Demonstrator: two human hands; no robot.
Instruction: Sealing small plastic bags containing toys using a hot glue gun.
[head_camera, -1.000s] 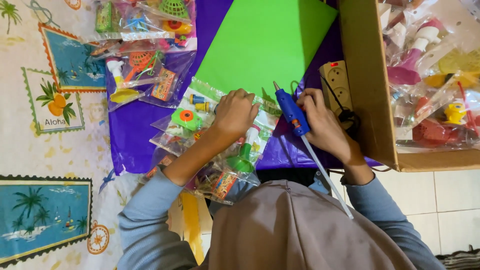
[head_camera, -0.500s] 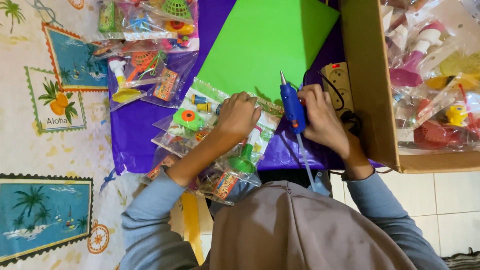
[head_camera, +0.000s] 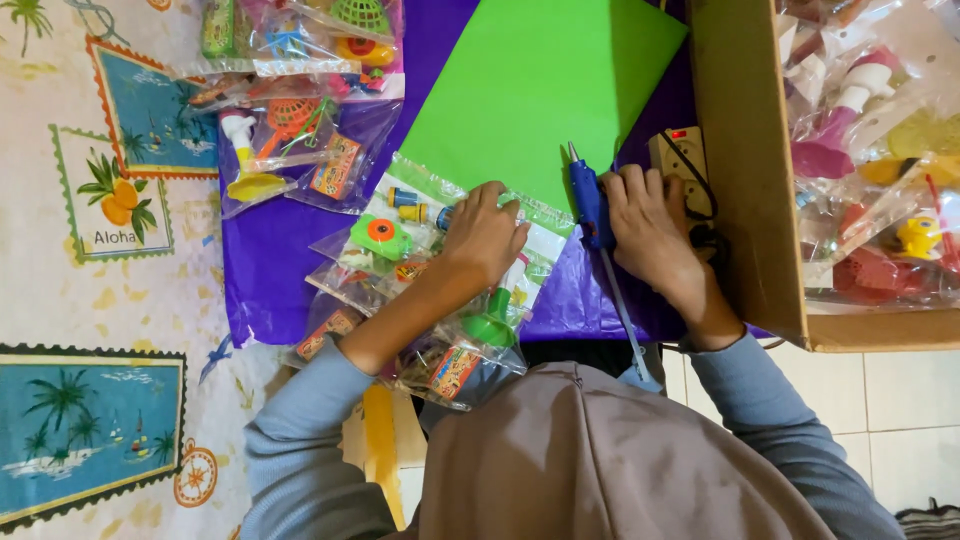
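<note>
My right hand (head_camera: 650, 225) grips a blue glue gun (head_camera: 590, 205) with its nozzle pointing away from me, at the edge of a bright green sheet (head_camera: 530, 85); a clear glue stick sticks out of the gun's back toward me. My left hand (head_camera: 485, 235) presses flat on a clear plastic bag of small toys (head_camera: 400, 235) that lies on a purple sheet (head_camera: 270, 250). More toy bags (head_camera: 470, 350) are stacked under my left forearm.
Further bags of toys (head_camera: 300, 140) lie at the top left on a patterned cloth (head_camera: 90, 280). A cardboard box (head_camera: 750, 170) full of bagged toys stands at the right. A power strip (head_camera: 680, 155) with a cable sits beside the box. White floor tiles (head_camera: 900, 400) show at bottom right.
My right hand has tilted the glue gun more upright and shifted it slightly toward the green sheet. My left hand has stayed on the toy bag.
</note>
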